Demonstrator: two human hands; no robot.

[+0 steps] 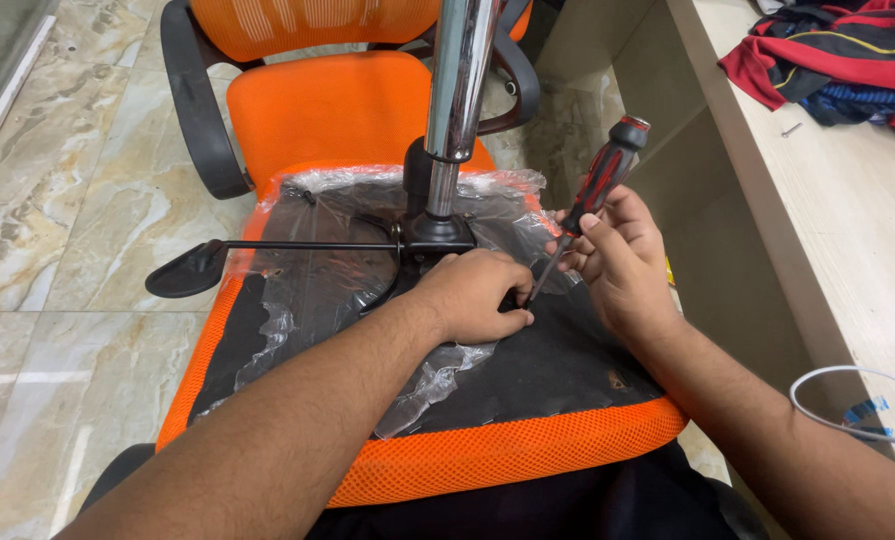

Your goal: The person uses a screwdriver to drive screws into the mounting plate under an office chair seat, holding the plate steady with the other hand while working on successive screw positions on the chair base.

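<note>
An upturned orange mesh chair seat [527,450] lies across my lap, its black underside partly covered by torn clear plastic wrap [307,290]. A black mechanism plate [437,235] with a chrome gas cylinder [459,80] stands up from its middle, and a black lever [267,247] runs out to the left. My left hand [477,295] rests on the underside just right of the plate, fingers curled down by the screwdriver's tip. My right hand [617,255] grips a red-and-black screwdriver [599,180], tilted with its tip down beside my left hand.
A second orange office chair [337,110] with black armrests stands upright just beyond the seat. A pale wooden desk [847,230] runs along the right, with red and dark clothing [837,60], a loose screw [790,130] and a white cable [847,400]. The floor is marble tile [67,200].
</note>
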